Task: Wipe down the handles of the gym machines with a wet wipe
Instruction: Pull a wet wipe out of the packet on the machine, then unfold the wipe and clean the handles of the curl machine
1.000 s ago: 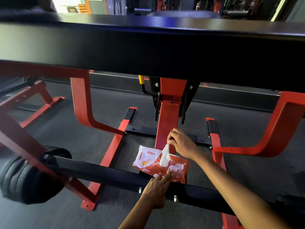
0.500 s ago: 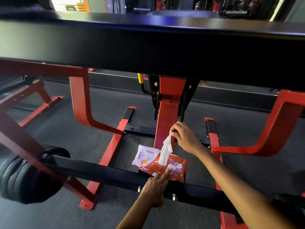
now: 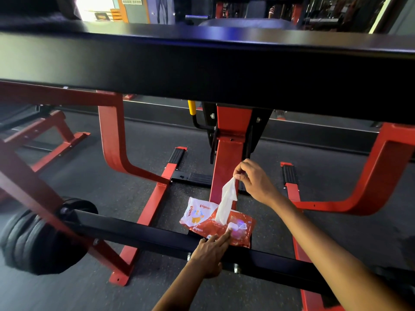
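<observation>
The wipes pack (image 3: 216, 223) carries the brand name "pigeon" three times: once on its white portion, once vertically at its left edge, once on its red portion. No other text is legible.

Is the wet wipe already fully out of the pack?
No, the wet wipe, pinched by the right hand, still runs into the pack.

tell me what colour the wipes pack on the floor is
Mostly red-orange with a white end panel; the wipes pack shows in the head view.

We reach between a black near bar (image 3: 139, 234) and a red post (image 3: 226, 167); open floor (image 3: 139, 187) lies left, a black beam (image 3: 202, 63) overhead.
</observation>
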A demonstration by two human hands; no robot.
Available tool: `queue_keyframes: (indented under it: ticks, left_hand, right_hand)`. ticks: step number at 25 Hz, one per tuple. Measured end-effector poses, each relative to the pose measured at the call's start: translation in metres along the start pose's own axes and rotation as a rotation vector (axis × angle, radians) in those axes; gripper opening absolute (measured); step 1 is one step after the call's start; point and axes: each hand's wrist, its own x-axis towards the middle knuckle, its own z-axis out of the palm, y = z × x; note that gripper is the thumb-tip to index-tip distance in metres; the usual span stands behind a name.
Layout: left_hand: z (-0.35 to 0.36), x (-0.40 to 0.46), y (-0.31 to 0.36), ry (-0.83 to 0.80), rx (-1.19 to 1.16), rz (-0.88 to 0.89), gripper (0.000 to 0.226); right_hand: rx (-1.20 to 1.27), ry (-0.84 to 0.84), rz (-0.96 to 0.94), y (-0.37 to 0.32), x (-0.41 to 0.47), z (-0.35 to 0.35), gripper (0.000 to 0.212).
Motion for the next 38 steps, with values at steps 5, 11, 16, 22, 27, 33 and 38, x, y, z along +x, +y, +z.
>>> queue_keyframes:
  ticks: [5,11,16,22,27,33,38]
  left_hand:
    - [0.002,-0.003,-0.001,0.033,-0.016,0.003,0.080]
    - [0.001,-0.010,-0.004,0.183,-0.074,-0.017,0.074]
    - [-0.021,-0.030,-0.037,0.551,-0.358,-0.199,0.058]
    - [-0.056,-0.092,-0.085,0.951,-0.554,-0.471,0.047]
    - [-0.055,-0.167,-0.117,1.077,-0.581,-0.675,0.046]
    - [-0.045,-0.287,-0.160,1.126,-0.611,-0.817,0.046]
    - [-0.024,-0.407,-0.195,1.153,-0.557,-0.885,0.047]
  right_hand:
    - [-0.004,-0.001,-0.003,-0.002,-0.001,-0.004,0.004]
    - [0.058,0.059,-0.018,-0.010,0.002,-0.013,0.004]
    - [0.099,0.117,-0.056,-0.024,0.013,-0.012,0.003]
    - [0.167,0.090,-0.192,-0.071,0.037,0.021,0.003]
    - [0.204,0.035,-0.326,-0.141,0.051,0.060,0.004]
    - [0.332,-0.041,-0.439,-0.256,0.059,0.120,0.010]
    - [0.354,-0.044,-0.477,-0.355,0.050,0.189,0.014]
